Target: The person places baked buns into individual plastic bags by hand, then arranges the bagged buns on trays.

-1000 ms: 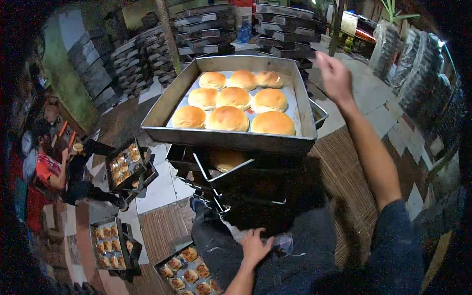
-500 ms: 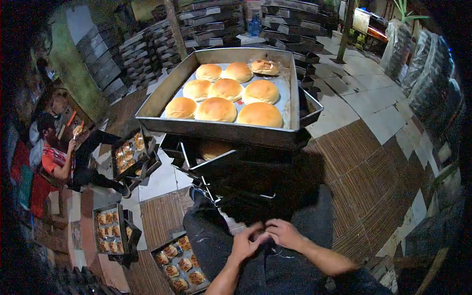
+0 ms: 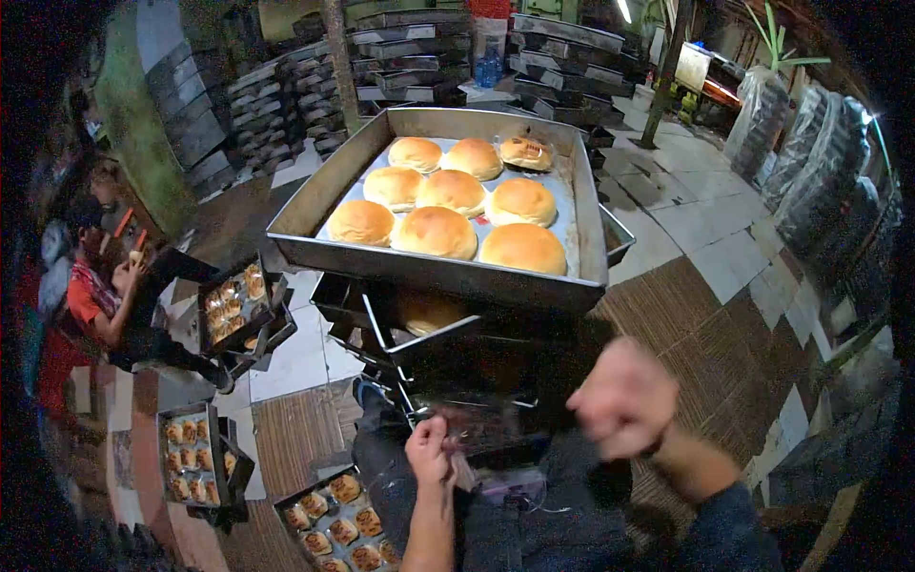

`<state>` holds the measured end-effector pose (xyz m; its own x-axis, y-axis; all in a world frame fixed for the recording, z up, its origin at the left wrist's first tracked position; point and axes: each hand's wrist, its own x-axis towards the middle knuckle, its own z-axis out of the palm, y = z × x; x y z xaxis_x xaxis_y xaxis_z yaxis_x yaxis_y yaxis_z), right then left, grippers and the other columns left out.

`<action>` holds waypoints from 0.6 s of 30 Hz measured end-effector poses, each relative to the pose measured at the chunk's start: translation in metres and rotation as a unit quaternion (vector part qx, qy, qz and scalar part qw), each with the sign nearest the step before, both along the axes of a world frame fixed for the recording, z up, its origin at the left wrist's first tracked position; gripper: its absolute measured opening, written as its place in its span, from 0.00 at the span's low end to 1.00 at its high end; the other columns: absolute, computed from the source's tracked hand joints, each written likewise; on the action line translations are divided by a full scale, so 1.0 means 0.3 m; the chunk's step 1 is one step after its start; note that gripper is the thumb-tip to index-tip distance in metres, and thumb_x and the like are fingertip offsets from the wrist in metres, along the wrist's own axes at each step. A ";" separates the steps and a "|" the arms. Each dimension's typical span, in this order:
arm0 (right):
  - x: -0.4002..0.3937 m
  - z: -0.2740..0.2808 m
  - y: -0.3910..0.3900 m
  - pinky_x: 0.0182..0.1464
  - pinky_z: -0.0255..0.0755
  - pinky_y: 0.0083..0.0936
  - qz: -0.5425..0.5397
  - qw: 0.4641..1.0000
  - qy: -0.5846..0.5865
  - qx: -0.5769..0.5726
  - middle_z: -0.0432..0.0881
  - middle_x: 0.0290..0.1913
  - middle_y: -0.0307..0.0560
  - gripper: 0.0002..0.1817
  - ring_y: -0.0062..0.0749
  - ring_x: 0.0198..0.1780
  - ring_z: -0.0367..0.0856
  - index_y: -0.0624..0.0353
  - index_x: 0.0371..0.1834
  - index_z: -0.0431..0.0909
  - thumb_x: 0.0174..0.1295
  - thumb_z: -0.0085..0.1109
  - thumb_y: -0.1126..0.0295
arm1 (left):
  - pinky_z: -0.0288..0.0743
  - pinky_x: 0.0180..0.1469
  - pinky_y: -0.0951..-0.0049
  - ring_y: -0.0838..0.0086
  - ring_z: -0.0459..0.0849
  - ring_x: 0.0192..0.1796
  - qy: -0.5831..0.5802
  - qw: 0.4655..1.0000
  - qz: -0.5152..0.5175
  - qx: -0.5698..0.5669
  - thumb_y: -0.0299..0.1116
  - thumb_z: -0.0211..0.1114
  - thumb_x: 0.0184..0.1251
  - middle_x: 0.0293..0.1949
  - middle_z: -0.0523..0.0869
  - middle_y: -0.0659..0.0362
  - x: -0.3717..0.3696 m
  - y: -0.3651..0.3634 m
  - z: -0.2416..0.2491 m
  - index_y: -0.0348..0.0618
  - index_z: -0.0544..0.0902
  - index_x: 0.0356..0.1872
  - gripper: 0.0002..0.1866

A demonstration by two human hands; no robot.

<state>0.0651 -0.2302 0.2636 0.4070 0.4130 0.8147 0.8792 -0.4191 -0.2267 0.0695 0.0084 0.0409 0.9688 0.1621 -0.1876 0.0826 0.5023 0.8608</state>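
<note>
Left hand (image 3: 432, 453) narrowed on clear plastic (image 3: 464, 471), below the tray (image 3: 429, 271); light, even pressure should avoid tearing. Right hand (image 3: 629, 400) blurred; cannot tell its closure.

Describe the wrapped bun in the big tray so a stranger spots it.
Find the large metal tray at center. Go to the right end of its farthest row. Only this bun has dark markings and clear wrap; the other eight are bare.

Bakery workroom: stacked baking pans (image 3: 410, 57), trays of buns (image 3: 438, 205).
</note>
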 end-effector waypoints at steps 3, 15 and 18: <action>0.342 0.218 0.009 0.38 0.73 0.29 -0.202 0.976 0.078 0.039 0.82 0.30 0.49 0.13 0.34 0.34 0.81 0.62 0.32 0.83 0.61 0.62 0.61 | 0.73 0.28 0.77 0.78 0.79 0.26 0.012 0.985 0.026 -0.169 0.35 0.67 0.67 0.29 0.83 0.60 0.006 0.082 -0.088 0.38 0.80 0.34 0.10; 1.067 0.214 0.008 0.23 0.68 0.23 -0.293 0.678 0.666 -0.108 0.77 0.21 0.34 0.13 0.20 0.21 0.74 0.55 0.24 0.76 0.63 0.52 0.62 | 0.65 0.28 0.83 0.81 0.76 0.25 0.011 0.976 0.066 -0.208 0.39 0.68 0.66 0.26 0.81 0.63 0.016 0.179 -0.109 0.36 0.80 0.37 0.14; 1.031 0.193 -0.065 0.24 0.70 0.22 -0.318 0.712 0.618 -0.100 0.77 0.19 0.35 0.12 0.21 0.21 0.76 0.57 0.22 0.77 0.60 0.54 0.65 | 0.65 0.27 0.83 0.83 0.74 0.24 0.020 0.977 0.087 -0.195 0.38 0.67 0.67 0.24 0.78 0.63 0.017 0.182 -0.063 0.35 0.79 0.37 0.14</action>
